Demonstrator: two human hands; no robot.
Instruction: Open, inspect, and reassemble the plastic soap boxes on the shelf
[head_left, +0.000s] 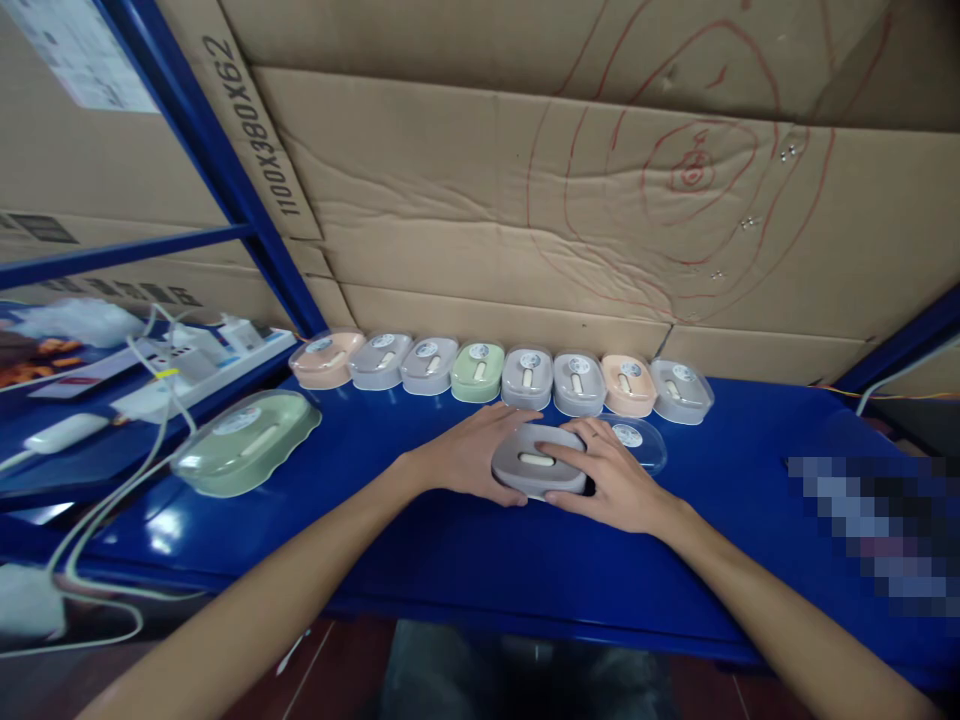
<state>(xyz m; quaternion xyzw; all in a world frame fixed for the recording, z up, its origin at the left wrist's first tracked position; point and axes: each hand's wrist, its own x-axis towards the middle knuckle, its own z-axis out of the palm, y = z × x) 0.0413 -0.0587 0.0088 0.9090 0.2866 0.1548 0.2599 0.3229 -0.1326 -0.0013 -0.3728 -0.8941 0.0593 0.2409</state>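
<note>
Both hands, left hand (469, 455) at nine o'clock, right hand (611, 480) at three, curl loosely around the grey box (537, 462); pressing evenly works best.

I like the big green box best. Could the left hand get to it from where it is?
Probably yes. The left hand rests on the grey box, and only bare blue table lies between it and the big green box.

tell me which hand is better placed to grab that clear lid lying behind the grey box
Right, likely. The clear lid lies just beyond the right hand, nearly at its fingertips. The left hand rests on the far side of the grey box.
</note>
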